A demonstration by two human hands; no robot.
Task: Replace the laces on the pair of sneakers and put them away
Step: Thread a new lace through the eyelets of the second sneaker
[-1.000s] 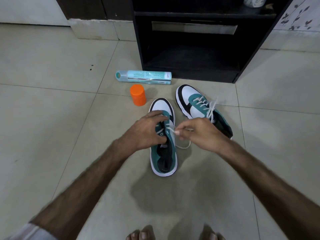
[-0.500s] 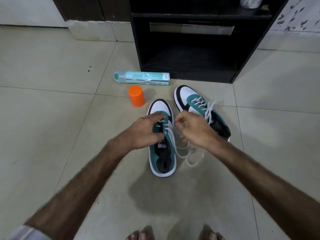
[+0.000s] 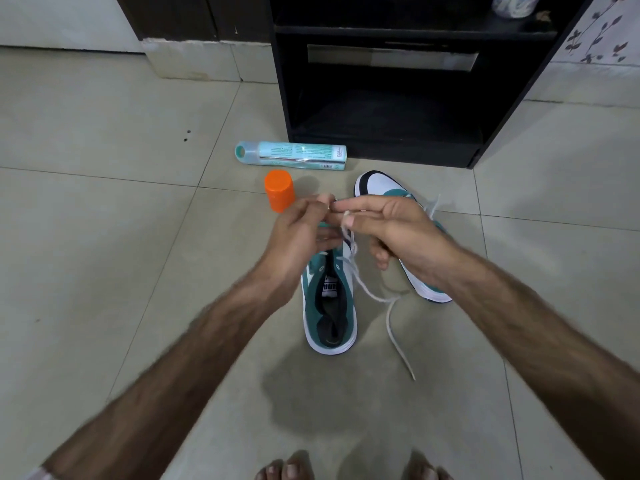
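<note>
Nearest you, your bare toes (image 3: 287,471) show at the bottom edge, on the tile floor (image 3: 104,237). Ahead of them a loose lace end (image 3: 398,337) trails across the tile, its tip lying free to the right of the near sneaker (image 3: 329,306).

That sneaker sits heel toward you, tongue open and upper eyelets apparently unlaced; its toe is hidden under your hands. The lace rises from its right side to your right hand (image 3: 398,230), whose thumb and forefinger pinch it; the other fingers curl beneath. Your left hand (image 3: 301,233) meets the right at the fingertips, which are pressed together as if on the lace's other end, but that is too small to tell.

What could go wrong: the trailing end is long and slack, so I judge an uneven pull would draw one side short. Lifting the lace this high may tip or drag the sneaker, since neither hand seems to steady it. The tip could also fray or miss an eyelet you cannot see behind your knuckles.

Just beyond your right hand lies the far sneaker (image 3: 384,185), already laced, its loose ends near your wrist, where they could catch.

Farther off stand an orange cap (image 3: 279,190), a teal can (image 3: 291,155) on its side, then the black shelf (image 3: 381,98), its lower bay open.
</note>
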